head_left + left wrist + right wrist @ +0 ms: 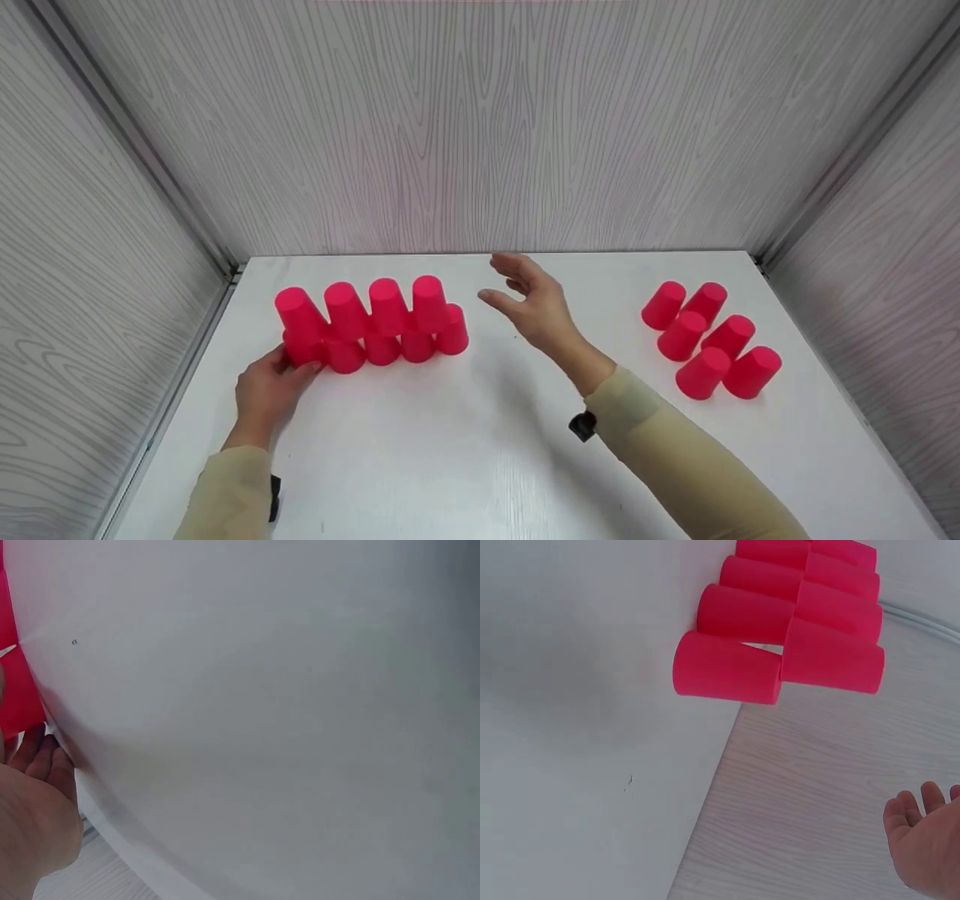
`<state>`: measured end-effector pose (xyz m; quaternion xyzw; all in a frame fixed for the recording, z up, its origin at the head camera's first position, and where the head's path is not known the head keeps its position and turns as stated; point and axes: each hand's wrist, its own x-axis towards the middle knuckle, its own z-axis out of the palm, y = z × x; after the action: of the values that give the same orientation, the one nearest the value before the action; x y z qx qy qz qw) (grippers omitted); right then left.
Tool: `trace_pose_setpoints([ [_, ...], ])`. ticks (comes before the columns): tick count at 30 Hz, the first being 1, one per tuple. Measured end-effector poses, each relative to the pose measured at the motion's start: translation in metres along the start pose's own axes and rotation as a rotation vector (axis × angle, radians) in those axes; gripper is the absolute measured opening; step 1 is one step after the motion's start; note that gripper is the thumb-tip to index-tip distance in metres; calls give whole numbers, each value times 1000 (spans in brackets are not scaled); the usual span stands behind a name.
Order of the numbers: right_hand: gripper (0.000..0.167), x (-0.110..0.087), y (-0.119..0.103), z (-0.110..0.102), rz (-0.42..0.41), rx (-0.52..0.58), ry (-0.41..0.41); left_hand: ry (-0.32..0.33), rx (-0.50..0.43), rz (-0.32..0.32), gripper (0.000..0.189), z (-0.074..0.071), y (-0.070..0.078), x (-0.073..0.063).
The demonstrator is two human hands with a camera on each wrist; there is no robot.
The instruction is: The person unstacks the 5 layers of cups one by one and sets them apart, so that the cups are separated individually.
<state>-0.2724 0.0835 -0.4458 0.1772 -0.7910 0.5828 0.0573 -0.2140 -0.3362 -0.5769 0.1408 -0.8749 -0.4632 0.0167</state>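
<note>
Upside-down pink cups form two levels at the left of the table. In the lower row, the leftmost cup [301,351] is held by my left hand [271,388], thumb on its near side. Above stands the upper row of cups [388,307], each set across the gap between two lower ones. The row's right-end lower cup [453,330] has its right part uncovered. My right hand [540,309] hovers to the right of this stack, fingers apart and holding nothing. In the right wrist view the stack's end cup [727,669] shows clear of that hand [930,844].
On the right of the white table [450,457] stands a group of several upside-down pink cups [682,336], single and close together. Wood-grain panels rise at the back [480,135], left [90,285] and right [885,315].
</note>
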Motion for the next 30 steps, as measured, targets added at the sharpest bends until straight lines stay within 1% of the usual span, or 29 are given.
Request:
trace_pose_setpoints([
  [6, 62, 20, 3, 39, 103, -9, -53, -3, -19, -4, 82, 2, -2, 1],
  [10, 65, 27, 7, 57, 168, 5, -87, 0, -9, -6, 81, 3, -4, 3],
  [15, 67, 31, 13, 76, 228, 15, -110, 10, 6, -6, 80, 3, -5, 3],
  [19, 69, 33, 16, 85, 253, 15, -114, 8, -4, -16, 81, 3, -5, 3],
  [24, 67, 32, 18, 93, 269, 14, -114, -11, -15, -29, 84, 2, -6, 3],
  [30, 64, 31, 21, 97, 301, 36, -101, -5, -28, -20, 80, 1, -5, 2],
])
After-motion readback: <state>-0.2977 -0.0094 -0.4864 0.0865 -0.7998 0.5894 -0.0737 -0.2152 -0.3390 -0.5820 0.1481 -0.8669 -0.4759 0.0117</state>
